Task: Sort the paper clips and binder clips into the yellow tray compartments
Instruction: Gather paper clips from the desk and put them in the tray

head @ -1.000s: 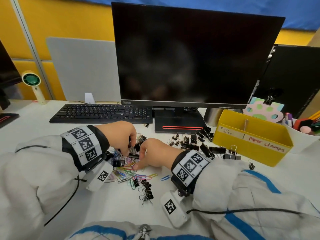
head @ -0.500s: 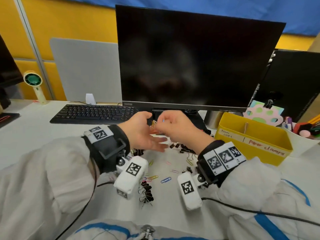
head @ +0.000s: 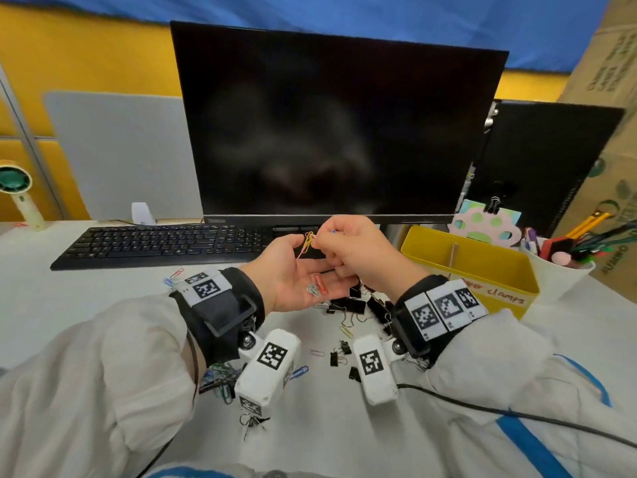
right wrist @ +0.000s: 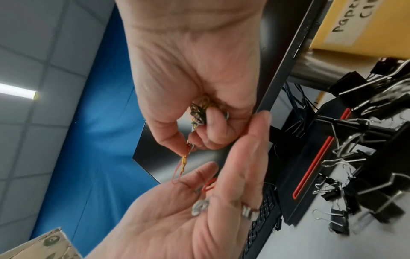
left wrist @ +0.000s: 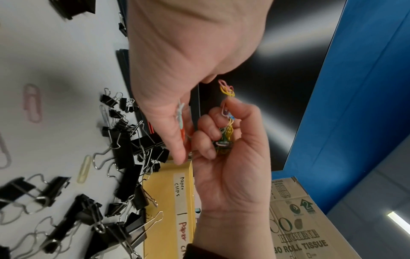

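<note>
My right hand point(head: 351, 250) is raised in front of the monitor and grips a tangled bunch of coloured paper clips point(left wrist: 225, 138). Its thumb and forefinger pinch a few linked pink and yellow clips point(head: 307, 240). My left hand point(head: 303, 270) lies open, palm up, just under them. A red clip point(head: 321, 284) and a silver clip point(head: 312, 289) rest on its fingers. The yellow tray point(head: 499, 270) stands to the right, labelled "Paper clips" point(left wrist: 180, 186) and "Paper clamps". Black binder clips point(head: 351, 305) lie in a heap on the desk below my hands.
Loose paper clips point(head: 345, 331) and small binder clips point(head: 336, 357) are scattered on the white desk. The monitor point(head: 331, 132) and keyboard point(head: 162, 241) are behind. A white cup of pens point(head: 555, 274) and a cardboard box point(head: 613, 167) stand at the right, a small fan point(head: 15, 188) at the left.
Both hands have risen from the clip pile on the desk to monitor-base height. The right one brought up a bunch of paper clips; the left one turned palm up.
</note>
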{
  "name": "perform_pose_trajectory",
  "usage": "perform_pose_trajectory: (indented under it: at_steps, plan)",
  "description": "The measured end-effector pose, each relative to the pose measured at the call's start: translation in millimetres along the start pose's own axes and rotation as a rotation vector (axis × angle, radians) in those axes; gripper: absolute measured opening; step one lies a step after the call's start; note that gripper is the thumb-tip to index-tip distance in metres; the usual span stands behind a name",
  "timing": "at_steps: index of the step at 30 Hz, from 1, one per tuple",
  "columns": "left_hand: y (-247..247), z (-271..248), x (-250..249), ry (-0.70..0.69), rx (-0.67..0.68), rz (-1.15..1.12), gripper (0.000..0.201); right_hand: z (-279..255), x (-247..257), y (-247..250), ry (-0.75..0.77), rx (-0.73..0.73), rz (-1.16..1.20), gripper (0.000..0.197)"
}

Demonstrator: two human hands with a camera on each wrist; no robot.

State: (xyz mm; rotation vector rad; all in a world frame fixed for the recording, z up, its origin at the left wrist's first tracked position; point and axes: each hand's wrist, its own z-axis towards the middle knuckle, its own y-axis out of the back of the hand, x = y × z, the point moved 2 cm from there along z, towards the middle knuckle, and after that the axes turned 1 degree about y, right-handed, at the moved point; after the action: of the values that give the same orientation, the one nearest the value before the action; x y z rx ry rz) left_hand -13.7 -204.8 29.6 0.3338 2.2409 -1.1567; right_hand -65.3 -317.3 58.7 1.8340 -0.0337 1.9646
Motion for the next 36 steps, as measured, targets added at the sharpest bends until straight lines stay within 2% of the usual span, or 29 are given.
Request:
perform_pose_trajectory:
  at_steps: [3,7,13,16,19,21,23,25,28,30,32,34,36]
  plan:
    - [0,-1,3,0.006,0.022,-0.065,0.064,-3,2,-1,0.018,0.048,0.008,0.009]
    - [-5,-2,7,-0.016,0.038,-0.133,0.05,-9,6,-10,0.144,0.082,-0.121,0.01]
    - [-7,10,10,0.002,-0.021,-0.186,0.046,-12,5,2,0.057,0.115,-0.023,0.023]
    - [-19,26,8,0.068,-0.067,-0.128,0.034,-12,5,26,0.196,-0.046,-0.066,0.024]
    - [-44,50,-1,0.068,-0.092,-0.009,0.028,-12,-8,68,0.269,-0.322,-0.24,0.025]
    - [-64,69,-6,0.004,-0.092,0.099,0.029,-14,-25,103,0.162,-0.511,-0.511,0.021]
    - [-83,86,-6,-0.083,-0.098,0.209,0.031,-21,-45,134,-0.036,-0.592,-0.812,0.017]
    - [-98,103,-4,-0.192,-0.126,0.315,0.035,-28,-64,150,-0.218,-0.577,-0.976,0.023]
    - [-120,128,3,-0.359,-0.169,0.496,0.038,-33,-79,150,-0.417,-0.448,-1.063,0.043]
    - [-129,145,6,-0.48,-0.21,0.652,0.038,-36,-79,148,-0.429,-0.408,-1.091,0.046]
    - [-136,156,9,-0.663,-0.236,0.851,0.039,-36,-75,148,-0.39,-0.352,-1.14,0.034]
    - [-140,162,11,-0.825,-0.219,1.058,0.042,-37,-72,148,-0.39,-0.338,-1.139,0.028]
    - [-144,167,15,-0.899,-0.164,1.266,0.043,-36,-71,150,-0.408,-0.342,-1.099,0.031]
